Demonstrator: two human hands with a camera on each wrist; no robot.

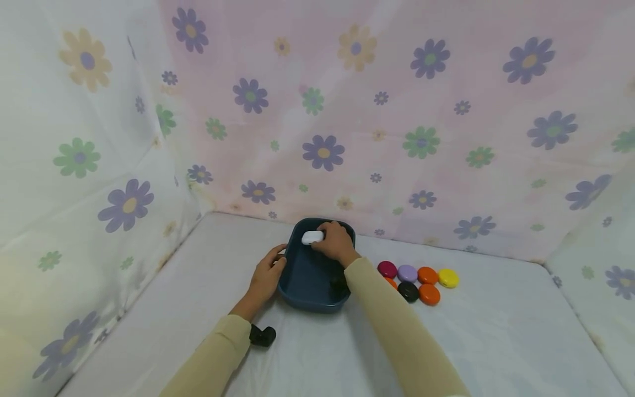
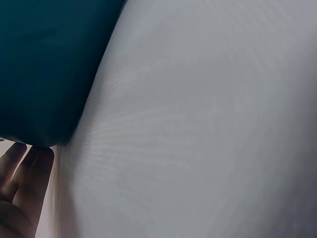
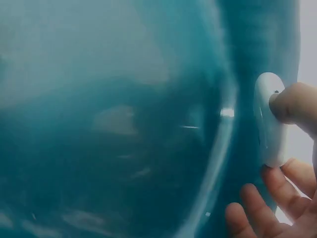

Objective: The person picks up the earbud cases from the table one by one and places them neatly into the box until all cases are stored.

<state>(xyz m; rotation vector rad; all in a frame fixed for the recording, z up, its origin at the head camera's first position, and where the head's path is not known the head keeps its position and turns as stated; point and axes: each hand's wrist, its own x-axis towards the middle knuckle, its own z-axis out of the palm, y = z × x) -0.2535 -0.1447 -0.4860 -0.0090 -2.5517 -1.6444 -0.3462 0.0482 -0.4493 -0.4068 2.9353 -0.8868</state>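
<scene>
A dark teal rectangular tub [image 1: 306,278] stands on the white-covered table. Over its far end, my right hand [image 1: 336,242] pinches a smooth white rounded piece [image 1: 311,237] between thumb and fingers. Seen from the right wrist, this white piece [image 3: 267,129] appears edge-on, close to the tub's wall, with the thumb on its face and a fingertip at its lower end. My left hand [image 1: 265,275] is at the tub's left side, fingers extended. In the left wrist view the fingertips [image 2: 42,158] meet the edge of the teal tub [image 2: 49,74].
Right of the tub lie several round glossy discs: crimson [image 1: 387,269], lilac [image 1: 408,273], orange [image 1: 429,294], black [image 1: 408,291] and yellow [image 1: 448,278]. One orange disc is partly behind the right sleeve [image 1: 397,325]. A flowered cloth [image 1: 377,209] rises behind the table.
</scene>
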